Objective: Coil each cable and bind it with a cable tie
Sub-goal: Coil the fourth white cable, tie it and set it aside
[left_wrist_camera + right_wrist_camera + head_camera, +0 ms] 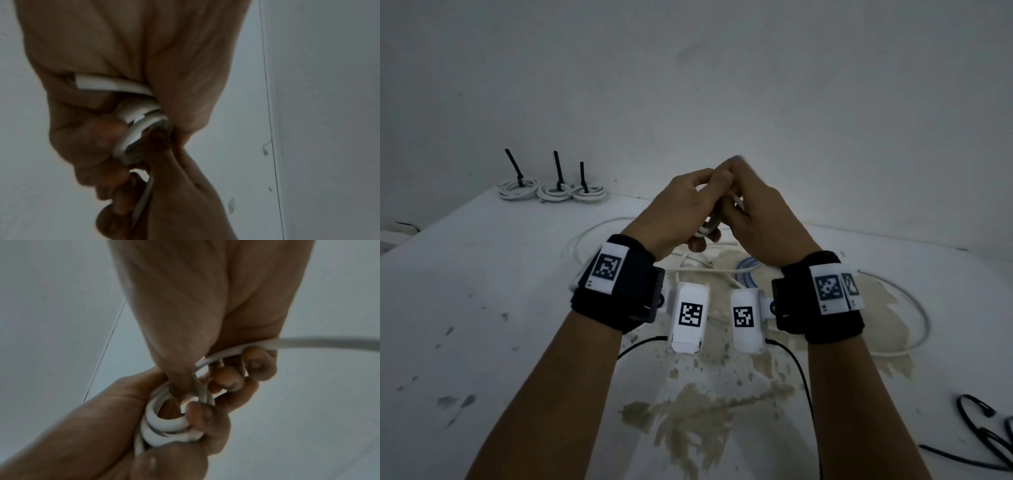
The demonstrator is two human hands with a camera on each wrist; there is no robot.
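Both hands are raised together above the white table (482, 274). My left hand (688, 202) grips a small coil of white cable (170, 426), thumb and fingers curled round its loops; the same coil (139, 129) shows in the left wrist view. My right hand (750, 212) has its fingers curled round the free run of this cable (226, 353), which trails off to the right. Only a bit of the coil (705, 231) shows between the hands in the head view. Three bound white coils (553, 192) with upright black ties (558, 169) stand at the back left.
Loose white cable (924, 322) loops over the table under and right of my wrists. A blue cable (746, 270) lies beneath my right wrist. Black cable ties (983, 435) lie at the right front edge. A wall stands close behind the table.
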